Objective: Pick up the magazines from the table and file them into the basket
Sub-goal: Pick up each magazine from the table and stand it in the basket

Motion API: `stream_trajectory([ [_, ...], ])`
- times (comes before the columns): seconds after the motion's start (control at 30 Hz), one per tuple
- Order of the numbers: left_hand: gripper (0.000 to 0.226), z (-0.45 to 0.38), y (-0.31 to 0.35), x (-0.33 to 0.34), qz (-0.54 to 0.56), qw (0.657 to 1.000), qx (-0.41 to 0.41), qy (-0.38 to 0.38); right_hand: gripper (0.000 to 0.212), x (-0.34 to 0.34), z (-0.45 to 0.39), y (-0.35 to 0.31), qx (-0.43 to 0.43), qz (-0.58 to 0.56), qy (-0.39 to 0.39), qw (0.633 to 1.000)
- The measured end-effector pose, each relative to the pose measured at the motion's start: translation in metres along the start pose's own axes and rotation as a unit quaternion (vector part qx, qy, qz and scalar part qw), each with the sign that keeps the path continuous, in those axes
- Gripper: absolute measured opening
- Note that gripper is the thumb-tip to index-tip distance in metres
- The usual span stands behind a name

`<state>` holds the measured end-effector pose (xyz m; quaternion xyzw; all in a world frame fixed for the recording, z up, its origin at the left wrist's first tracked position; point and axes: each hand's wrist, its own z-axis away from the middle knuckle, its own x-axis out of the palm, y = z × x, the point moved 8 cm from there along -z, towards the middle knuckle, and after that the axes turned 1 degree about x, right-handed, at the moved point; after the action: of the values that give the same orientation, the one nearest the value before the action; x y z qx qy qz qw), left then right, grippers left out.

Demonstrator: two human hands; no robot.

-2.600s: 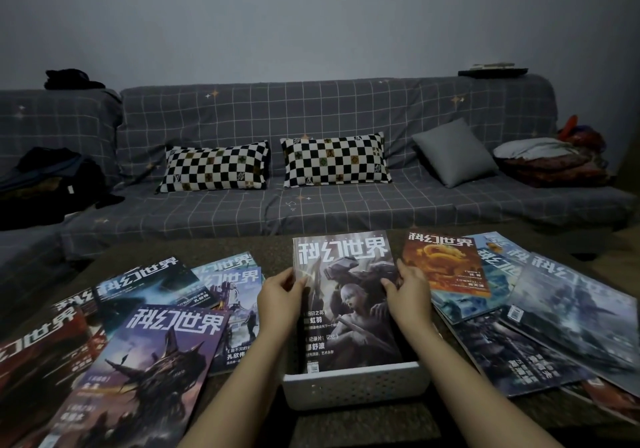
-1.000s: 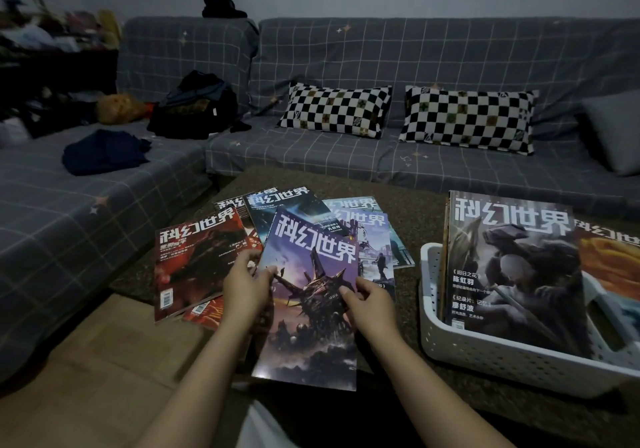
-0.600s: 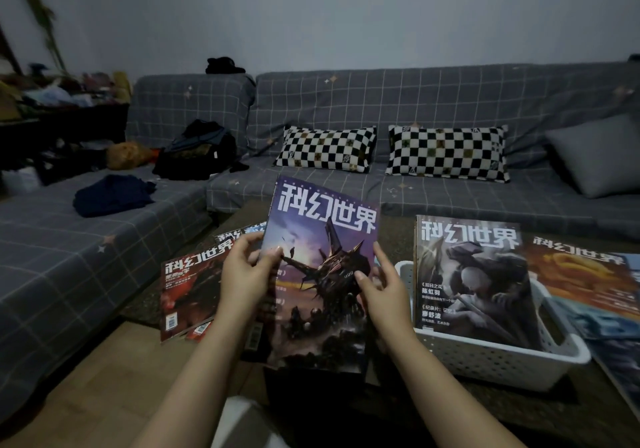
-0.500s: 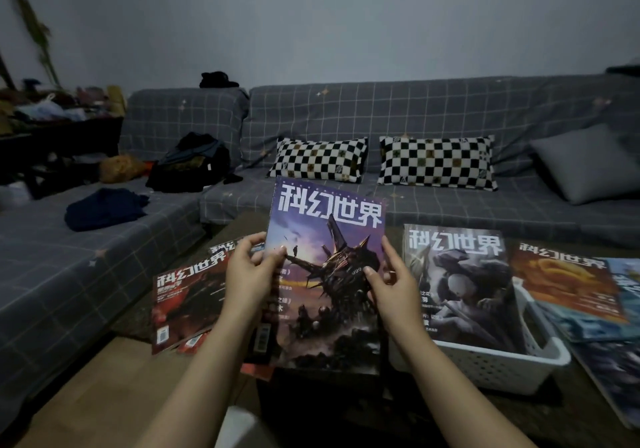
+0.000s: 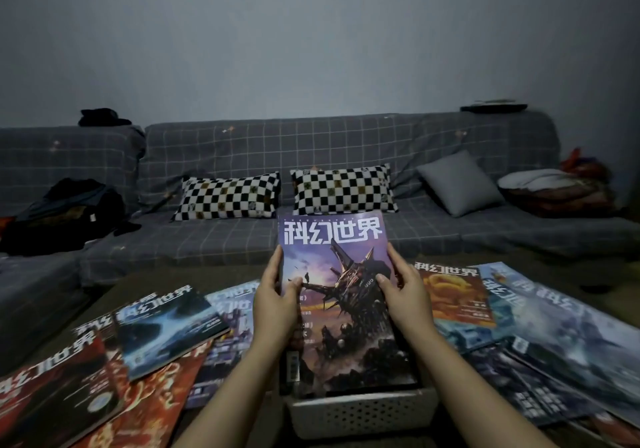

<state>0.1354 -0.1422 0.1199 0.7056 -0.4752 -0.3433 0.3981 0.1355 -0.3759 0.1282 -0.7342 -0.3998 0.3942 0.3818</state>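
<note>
A purple-covered magazine (image 5: 341, 295) stands upright with its lower edge inside the white perforated basket (image 5: 362, 413). My left hand (image 5: 275, 303) grips its left edge, thumb on the cover. My right hand (image 5: 405, 297) grips its right edge the same way. Whatever else stands in the basket is hidden behind this cover. Loose magazines lie spread on the table: a dark blue one (image 5: 166, 329) and red ones (image 5: 52, 399) on the left, an orange one (image 5: 450, 295) and pale blue-grey ones (image 5: 561, 336) on the right.
The dark table (image 5: 173, 274) sits before a grey checked sofa (image 5: 311, 142) carrying two checkerboard pillows (image 5: 341, 189), a grey cushion (image 5: 459, 182), dark clothes (image 5: 65, 212) at left and a bundle (image 5: 554, 187) at right.
Both hands have carried the purple magazine from the left pile over to the basket and stood it inside, in front of the grey-covered magazine. My view swung right and up.
</note>
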Motion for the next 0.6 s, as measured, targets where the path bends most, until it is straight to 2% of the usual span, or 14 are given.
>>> stream_trajectory([
  [0.27, 0.078, -0.019, -0.056, 0.055, -0.086, 0.994, -0.032, -0.067, 0.059, 0.007, -0.029, 0.061, 0.044, 0.05, -0.035, 0.997],
  [0.43, 0.078, -0.01, -0.075, 0.051, -0.198, 0.978, -0.024, -0.064, 0.061, 0.017, -0.023, 0.086, 0.038, 0.104, -0.042, 0.993],
  [0.6, 0.071, -0.003, -0.081, 0.043, -0.197, 0.977, -0.066, -0.056, 0.064, 0.019, -0.016, 0.097, 0.053, 0.146, -0.024, 0.988],
])
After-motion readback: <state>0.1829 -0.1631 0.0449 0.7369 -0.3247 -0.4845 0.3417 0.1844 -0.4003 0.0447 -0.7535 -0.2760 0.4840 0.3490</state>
